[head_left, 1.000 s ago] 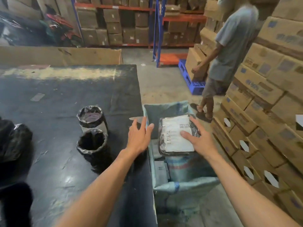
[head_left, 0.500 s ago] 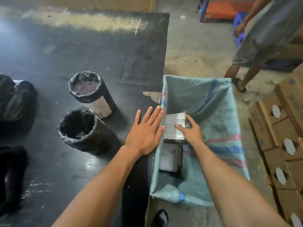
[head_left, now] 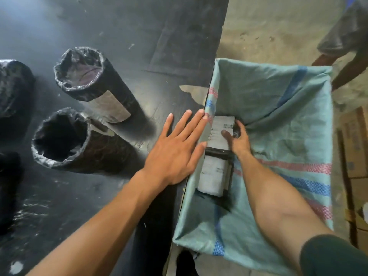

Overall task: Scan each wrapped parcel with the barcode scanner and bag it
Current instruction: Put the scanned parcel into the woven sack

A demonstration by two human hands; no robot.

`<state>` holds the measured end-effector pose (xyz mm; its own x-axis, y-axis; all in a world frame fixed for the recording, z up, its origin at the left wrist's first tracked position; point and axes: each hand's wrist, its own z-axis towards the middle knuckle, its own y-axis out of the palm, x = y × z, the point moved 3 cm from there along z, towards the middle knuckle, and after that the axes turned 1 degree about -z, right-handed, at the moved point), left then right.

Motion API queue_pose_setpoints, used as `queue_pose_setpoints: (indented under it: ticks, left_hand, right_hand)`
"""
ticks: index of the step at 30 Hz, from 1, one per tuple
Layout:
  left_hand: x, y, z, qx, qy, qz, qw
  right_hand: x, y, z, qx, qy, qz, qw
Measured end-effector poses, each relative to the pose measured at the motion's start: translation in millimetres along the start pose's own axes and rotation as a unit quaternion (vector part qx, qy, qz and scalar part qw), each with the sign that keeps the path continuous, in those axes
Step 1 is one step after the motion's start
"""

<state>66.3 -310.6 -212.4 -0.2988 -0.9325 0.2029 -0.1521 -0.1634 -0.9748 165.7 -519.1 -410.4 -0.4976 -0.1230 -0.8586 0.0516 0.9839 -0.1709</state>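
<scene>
Right of centre, the right hand (head_left: 238, 139) grips a labelled parcel (head_left: 222, 134) inside the green sack (head_left: 278, 120) (above another parcel (head_left: 213, 176)). The left hand (head_left: 177, 148) lies flat, fingers spread, holding nothing, on the table (head_left: 119, 26) edge.

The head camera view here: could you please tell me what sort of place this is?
Probably a warehouse packing station: labelled wrapped parcels going into a woven sack beside a dark worktable, and stacked cardboard cartons on a bare concrete floor.
</scene>
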Motion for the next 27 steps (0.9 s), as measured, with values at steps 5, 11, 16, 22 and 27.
queue_pose_setpoints:
  ticks: [5,11,16,22,27]
  left_hand:
    - [1.0,-0.6,-0.7,0.0,-0.003,0.011,1.0]
    - [0.9,1.4,-0.3,0.013,0.0,0.004,1.0]
    - [1.0,0.7,-0.8,0.011,-0.003,0.006,1.0]
    - [-2.9,5.6,-0.4,0.01,0.006,-0.008,1.0]
    - [-7.8,11.3,2.9,0.012,0.013,-0.011,1.0]
  right_hand:
    - [17.5,5.7,-0.5,0.031,0.031,-0.12,0.992]
    - [20.3,7.3,14.8,-0.016,0.041,-0.264,0.963]
    - [7.0,2.4,18.7,-0.069,0.074,-0.377,0.921]
    - [-7.6,0.0,-1.1,-0.098,0.1,-0.442,0.886]
    - [-17.1,-12.0,-28.6,-0.088,0.105,-0.453,0.881]
